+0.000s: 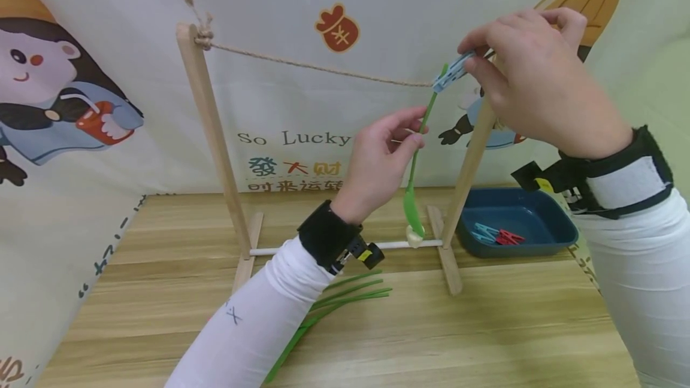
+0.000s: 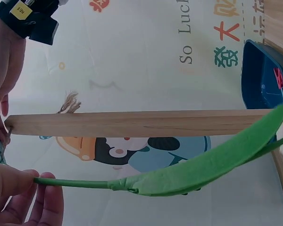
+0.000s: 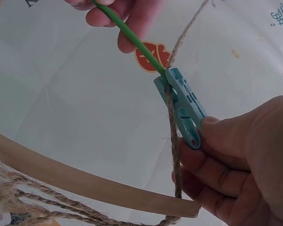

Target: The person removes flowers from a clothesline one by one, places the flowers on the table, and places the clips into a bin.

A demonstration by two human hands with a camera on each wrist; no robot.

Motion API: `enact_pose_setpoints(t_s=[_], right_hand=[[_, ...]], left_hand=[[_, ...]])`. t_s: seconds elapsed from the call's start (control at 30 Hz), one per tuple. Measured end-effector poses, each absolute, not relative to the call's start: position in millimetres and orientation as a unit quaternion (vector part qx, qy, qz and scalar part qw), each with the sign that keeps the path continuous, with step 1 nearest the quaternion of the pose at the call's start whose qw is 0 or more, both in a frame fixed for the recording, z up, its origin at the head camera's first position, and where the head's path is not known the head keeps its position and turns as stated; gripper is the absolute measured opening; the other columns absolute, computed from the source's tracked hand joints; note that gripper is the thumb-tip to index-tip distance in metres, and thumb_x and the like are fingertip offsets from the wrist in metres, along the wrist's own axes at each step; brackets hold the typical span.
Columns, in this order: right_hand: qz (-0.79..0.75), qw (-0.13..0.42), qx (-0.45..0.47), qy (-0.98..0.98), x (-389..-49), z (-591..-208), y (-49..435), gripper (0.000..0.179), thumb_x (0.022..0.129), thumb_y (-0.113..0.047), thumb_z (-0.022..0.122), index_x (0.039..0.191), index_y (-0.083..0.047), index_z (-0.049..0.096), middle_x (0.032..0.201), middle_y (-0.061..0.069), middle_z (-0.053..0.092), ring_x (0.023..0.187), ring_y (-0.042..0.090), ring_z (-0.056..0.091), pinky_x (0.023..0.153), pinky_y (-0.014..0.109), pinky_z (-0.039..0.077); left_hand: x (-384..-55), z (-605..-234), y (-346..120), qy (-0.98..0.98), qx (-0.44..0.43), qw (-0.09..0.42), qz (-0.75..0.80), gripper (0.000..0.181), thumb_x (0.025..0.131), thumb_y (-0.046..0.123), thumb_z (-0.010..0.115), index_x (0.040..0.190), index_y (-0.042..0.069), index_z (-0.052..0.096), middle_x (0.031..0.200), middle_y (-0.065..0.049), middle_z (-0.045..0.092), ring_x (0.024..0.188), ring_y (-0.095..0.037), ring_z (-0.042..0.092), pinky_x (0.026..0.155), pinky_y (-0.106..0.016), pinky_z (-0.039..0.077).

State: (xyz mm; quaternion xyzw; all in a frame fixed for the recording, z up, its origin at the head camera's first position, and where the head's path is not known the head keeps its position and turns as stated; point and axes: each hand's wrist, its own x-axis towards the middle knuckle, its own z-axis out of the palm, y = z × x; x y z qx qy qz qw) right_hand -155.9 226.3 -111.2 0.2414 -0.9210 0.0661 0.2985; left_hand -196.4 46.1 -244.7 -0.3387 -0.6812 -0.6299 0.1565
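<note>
My left hand (image 1: 377,157) pinches a slim green flower stem (image 2: 80,183) between thumb and fingers. The stem hangs head-down, with a long green leaf (image 2: 212,162) and a whitish bloom (image 1: 414,237) at its lower end. Above and to the right, my right hand (image 1: 544,76) grips a light-blue clothespin (image 3: 185,106) by its handle end. The clothespin's mouth sits at the twine (image 1: 318,66), with the stem's upper end between its tips. That twine runs to the left wooden post (image 1: 212,118); fingers cover its right end in the head view.
A white rod (image 1: 396,245) joins the feet of the wooden stand. Behind the right post (image 1: 471,160) stands a dark-blue tray (image 1: 539,250) holding blue clothespins (image 1: 485,233) and red clothespins (image 1: 509,237). Several green stems (image 1: 350,298) lie on the table, partly under my left forearm.
</note>
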Motion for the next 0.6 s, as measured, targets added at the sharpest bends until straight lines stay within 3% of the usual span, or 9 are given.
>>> enact_pose_setpoints(t_s=[0.33,0.6], right_hand=[[0.078,0.375,0.258,-0.887,-152,-112,227,0.02,0.099,-0.012,0.06,0.108,0.002,0.072,0.099,0.018,0.069,0.108,0.035,0.051,0.105,0.048,0.01],[0.107,0.421,0.27,-0.859,-141,-115,234,0.021,0.099,-0.01,0.058,0.109,0.004,0.069,0.096,0.019,0.066,0.101,0.036,0.048,0.102,0.041,0.012]], left_hand=[[-195,-247,40,-0.697,-0.327,0.167,-0.616,0.034,0.096,-0.003,0.059,0.13,0.002,0.062,0.102,-0.004,0.066,0.089,-0.014,0.064,0.078,-0.024,0.054],[-187,-249,26,-0.711,-0.343,0.189,-0.584,0.032,0.095,-0.003,0.061,0.127,0.002,0.064,0.101,-0.004,0.067,0.088,-0.015,0.064,0.076,-0.027,0.054]])
